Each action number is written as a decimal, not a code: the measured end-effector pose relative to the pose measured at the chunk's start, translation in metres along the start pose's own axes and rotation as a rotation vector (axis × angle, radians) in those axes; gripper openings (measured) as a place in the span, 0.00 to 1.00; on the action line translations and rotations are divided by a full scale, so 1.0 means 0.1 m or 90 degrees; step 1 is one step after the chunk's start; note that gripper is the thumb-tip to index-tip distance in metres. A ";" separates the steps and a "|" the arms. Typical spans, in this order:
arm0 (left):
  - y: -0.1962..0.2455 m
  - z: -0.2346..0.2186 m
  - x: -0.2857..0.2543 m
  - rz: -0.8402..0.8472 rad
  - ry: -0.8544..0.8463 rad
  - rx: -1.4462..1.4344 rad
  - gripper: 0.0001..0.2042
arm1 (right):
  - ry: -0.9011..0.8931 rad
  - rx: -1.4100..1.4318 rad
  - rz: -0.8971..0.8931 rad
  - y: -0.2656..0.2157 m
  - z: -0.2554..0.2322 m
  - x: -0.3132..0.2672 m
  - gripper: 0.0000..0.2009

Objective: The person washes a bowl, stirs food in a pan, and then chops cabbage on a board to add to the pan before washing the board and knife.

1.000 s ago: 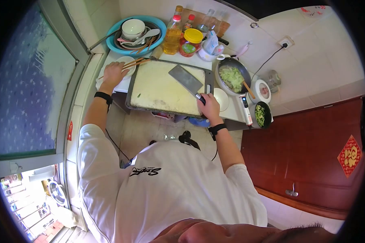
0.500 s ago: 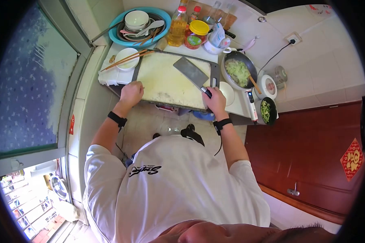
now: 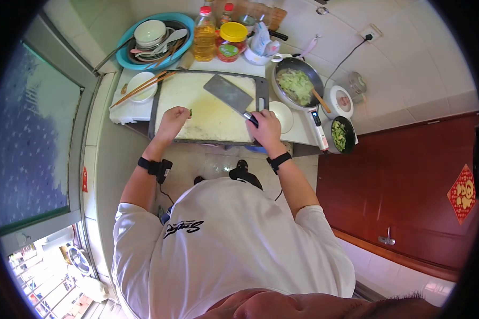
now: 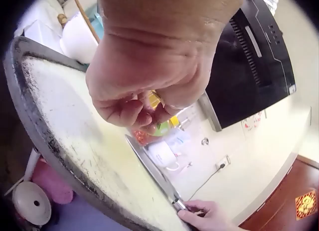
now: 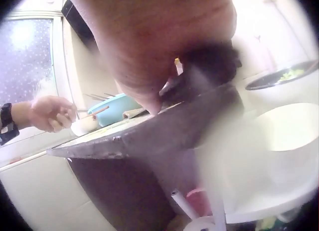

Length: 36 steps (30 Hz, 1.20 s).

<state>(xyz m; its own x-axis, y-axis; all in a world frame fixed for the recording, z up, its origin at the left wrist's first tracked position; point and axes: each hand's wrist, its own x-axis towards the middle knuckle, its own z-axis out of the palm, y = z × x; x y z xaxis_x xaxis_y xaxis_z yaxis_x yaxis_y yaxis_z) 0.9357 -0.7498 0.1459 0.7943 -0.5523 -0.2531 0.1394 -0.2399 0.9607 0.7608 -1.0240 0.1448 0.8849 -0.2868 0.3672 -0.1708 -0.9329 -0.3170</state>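
Note:
My left hand (image 3: 172,124) hovers over the front left of the cutting board (image 3: 178,95), fingers curled in. At its fingertips a small dark green scrap (image 3: 190,112) shows, pinched between thumb and finger. The right hand (image 3: 267,128) grips the black handle of a cleaver (image 3: 228,94) at the board's right edge. The cleaver's broad blade lies flat over the board, pointing to the back left. Wooden chopsticks (image 3: 138,91) rest across a white bowl (image 3: 135,84) left of the board.
Behind stand a blue basin (image 3: 123,55) of dishes, an oil bottle (image 3: 204,40) and a yellow-lidded jar (image 3: 233,33). On the right are a white bowl (image 3: 283,118), a pan (image 3: 320,85) of chopped greens and a dark pot (image 3: 351,127) with green pieces.
My left hand let go of the chopsticks, leaving them across the bowl, and came right over the board. The green scrap has left its place on the board. The right hand keeps holding the cleaver.

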 end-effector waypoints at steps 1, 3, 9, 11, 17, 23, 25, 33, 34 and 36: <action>-0.07 0.07 0.05 -0.001 -0.005 0.001 0.10 | 0.001 -0.001 0.005 0.02 -0.02 0.01 0.13; -0.14 0.21 0.13 0.106 0.028 0.036 0.10 | 0.013 0.035 -0.020 0.04 -0.05 0.04 0.14; -0.05 0.81 0.05 0.180 0.036 0.349 0.05 | 0.076 0.129 -0.073 0.11 -0.19 0.17 0.12; -0.15 0.92 0.08 0.244 0.045 0.520 0.06 | 0.072 0.167 -0.044 0.19 -0.23 0.17 0.11; -0.06 1.08 0.07 0.167 0.106 0.647 0.12 | 0.080 0.188 0.009 0.55 -0.28 -0.04 0.11; 0.01 1.08 0.11 0.110 0.135 0.644 0.06 | 0.057 0.202 0.047 0.77 -0.28 -0.29 0.08; -0.03 1.01 0.07 0.103 0.157 0.613 0.06 | 0.044 0.224 0.067 0.82 -0.27 -0.32 0.08; 0.05 0.19 -1.43 0.111 0.585 0.442 0.03 | 0.002 0.332 0.004 0.92 -0.18 -0.17 0.08; -0.08 0.06 -1.76 0.081 0.672 0.443 0.03 | -0.026 0.342 0.004 0.93 -0.15 -0.13 0.08; -0.38 -0.06 -2.43 0.013 0.815 0.489 0.03 | -0.058 0.356 -0.009 0.85 -0.17 -0.02 0.08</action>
<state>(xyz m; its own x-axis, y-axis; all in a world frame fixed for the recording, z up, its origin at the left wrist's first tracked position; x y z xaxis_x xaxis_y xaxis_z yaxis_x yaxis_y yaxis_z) 0.7408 -0.6011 0.1715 0.8162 0.3983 0.4186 0.1074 -0.8164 0.5674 0.7371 -1.1064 0.1318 0.9234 -0.2327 0.3054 0.0744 -0.6720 -0.7368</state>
